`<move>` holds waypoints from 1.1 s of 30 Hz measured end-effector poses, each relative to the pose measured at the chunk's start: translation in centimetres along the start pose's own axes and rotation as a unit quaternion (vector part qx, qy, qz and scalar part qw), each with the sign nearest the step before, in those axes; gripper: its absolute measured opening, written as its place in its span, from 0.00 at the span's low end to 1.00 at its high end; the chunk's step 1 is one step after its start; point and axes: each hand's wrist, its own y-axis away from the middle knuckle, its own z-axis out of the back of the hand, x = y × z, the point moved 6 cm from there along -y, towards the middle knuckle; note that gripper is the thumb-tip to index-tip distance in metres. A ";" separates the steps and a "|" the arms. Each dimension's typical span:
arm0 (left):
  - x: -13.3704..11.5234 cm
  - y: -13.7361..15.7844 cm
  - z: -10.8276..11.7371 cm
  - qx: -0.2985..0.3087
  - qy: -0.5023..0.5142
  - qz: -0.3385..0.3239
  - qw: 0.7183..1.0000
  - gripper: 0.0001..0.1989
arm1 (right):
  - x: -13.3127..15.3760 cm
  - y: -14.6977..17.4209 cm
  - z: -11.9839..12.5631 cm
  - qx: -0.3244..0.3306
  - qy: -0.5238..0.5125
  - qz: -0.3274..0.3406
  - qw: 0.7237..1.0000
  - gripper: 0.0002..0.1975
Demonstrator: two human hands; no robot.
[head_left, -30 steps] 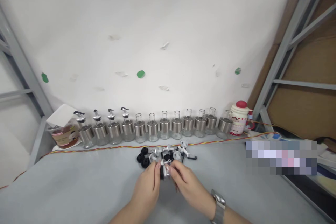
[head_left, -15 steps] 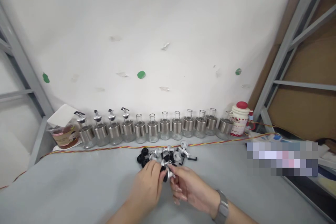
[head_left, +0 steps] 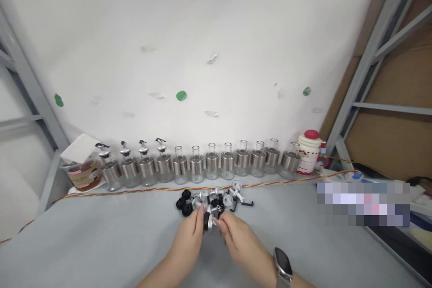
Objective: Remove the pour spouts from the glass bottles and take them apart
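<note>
Between my two hands is a bottle pourer spout (head_left: 209,222), its black stopper end to the left and its silver part to the right. My left hand (head_left: 189,233) is closed round the black end. The fingers of my right hand (head_left: 236,236) pinch the silver spout end. Just beyond my hands lies a loose pile of parts: black rubber stoppers (head_left: 186,209), silver pourer tops (head_left: 237,186) and small black levers (head_left: 247,204). My fingers partly hide the held piece.
A row of glass bottles with steel bands (head_left: 212,162) stands along the wall; several at the left carry pourers (head_left: 143,146). A red-yellow twisted wire (head_left: 155,190) runs in front. A covered plastic cup (head_left: 83,173) is at left, a cream jar (head_left: 308,155) at right.
My right hand has rolled over, palm now turned down, so the watch face shows. The pourer spout has shifted slightly left in my hands. The pile and bottles stay put.
</note>
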 end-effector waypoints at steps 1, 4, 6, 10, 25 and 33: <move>0.2 -0.1 0.1 -0.002 0.009 0.007 1.000 0.21 | 0.1 0.0 0.1 0.003 0.004 0.007 1.000 0.16; -0.2 -0.1 0.8 -0.034 -0.021 -0.049 0.998 0.18 | -0.7 -0.5 -0.4 0.025 -0.101 -0.054 0.993 0.16; -1.2 0.3 1.5 -0.069 -0.099 -0.134 0.984 0.15 | -2.0 -0.6 -1.5 0.056 -0.227 -0.156 0.960 0.20; -2.8 1.2 1.8 -0.111 -0.230 -0.264 0.930 0.12 | -2.5 -0.2 -3.7 0.151 -0.422 -0.285 0.847 0.29; -1.0 -0.2 2.4 -0.092 -0.199 -0.141 0.965 0.13 | -3.9 -1.8 -0.6 -0.015 -0.296 -0.180 0.938 0.23; -1.3 -1.3 4.5 -0.225 -0.332 -0.177 0.899 0.10 | -4.7 -2.0 2.9 -0.122 -0.033 -0.093 0.988 0.12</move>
